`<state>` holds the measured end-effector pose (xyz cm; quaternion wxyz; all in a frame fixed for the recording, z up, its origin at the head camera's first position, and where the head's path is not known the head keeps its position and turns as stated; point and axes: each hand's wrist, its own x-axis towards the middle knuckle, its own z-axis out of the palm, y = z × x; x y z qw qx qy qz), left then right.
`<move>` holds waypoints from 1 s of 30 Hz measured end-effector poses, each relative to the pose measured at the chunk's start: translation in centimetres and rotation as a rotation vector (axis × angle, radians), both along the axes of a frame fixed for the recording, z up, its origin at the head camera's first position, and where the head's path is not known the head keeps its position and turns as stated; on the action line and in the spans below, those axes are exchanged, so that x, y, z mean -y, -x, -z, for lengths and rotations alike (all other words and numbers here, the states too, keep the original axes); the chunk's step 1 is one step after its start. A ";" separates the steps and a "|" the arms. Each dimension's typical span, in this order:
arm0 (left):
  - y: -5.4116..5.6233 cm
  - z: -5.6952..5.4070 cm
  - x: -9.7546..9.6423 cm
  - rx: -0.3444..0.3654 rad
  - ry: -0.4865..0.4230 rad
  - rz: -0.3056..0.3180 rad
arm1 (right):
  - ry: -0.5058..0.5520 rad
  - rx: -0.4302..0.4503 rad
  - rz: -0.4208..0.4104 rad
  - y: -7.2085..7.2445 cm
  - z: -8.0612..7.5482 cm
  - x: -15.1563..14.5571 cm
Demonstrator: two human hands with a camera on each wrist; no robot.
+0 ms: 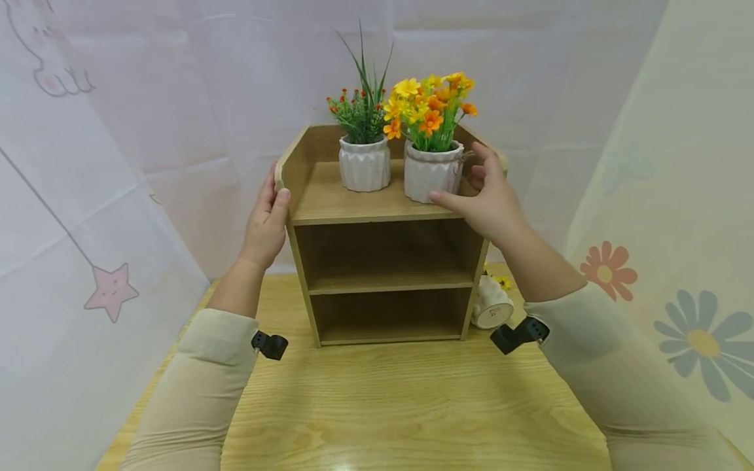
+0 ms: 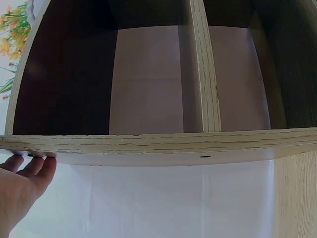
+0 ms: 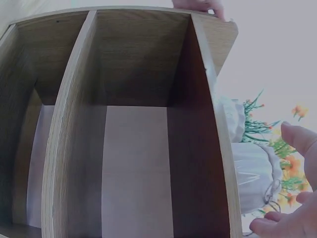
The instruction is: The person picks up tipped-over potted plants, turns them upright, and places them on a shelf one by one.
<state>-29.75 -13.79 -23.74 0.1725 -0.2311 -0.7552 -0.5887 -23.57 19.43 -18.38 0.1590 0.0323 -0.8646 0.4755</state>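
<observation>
A small wooden shelf unit stands on the table, with two white ribbed pots on its top board. The right pot bears yellow and orange flowers and a twine bow. My right hand is spread about this pot, thumb at its front and fingers by the bow; the right wrist view shows space between palm and pot. The left pot holds red-tipped greenery and long grass blades. Against the unit's outer left side rests my left hand, fingertips on the panel and thumb near the front edge.
Beside the unit's lower right, another white pot with yellow flowers lies tipped over, base facing me. Both compartments of the unit have nothing in them. Pale printed curtains hang behind and beside the wooden table.
</observation>
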 end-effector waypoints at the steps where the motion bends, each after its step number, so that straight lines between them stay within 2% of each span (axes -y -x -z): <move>1: 0.0 0.0 0.0 -0.002 0.004 -0.001 | 0.006 -0.001 -0.009 -0.2 0.0 -0.2; 9: 0.2 0.1 0.2 -0.001 0.017 -0.013 | -0.021 -0.028 -0.091 -1.8 0.1 -1.6; 16: 0.2 0.1 0.3 -0.009 0.010 -0.012 | -0.021 -0.070 -0.143 -2.4 0.5 -3.5; 30: 0.1 0.0 0.2 -0.016 0.019 -0.002 | 0.031 -0.127 -0.084 -3.4 3.1 -8.2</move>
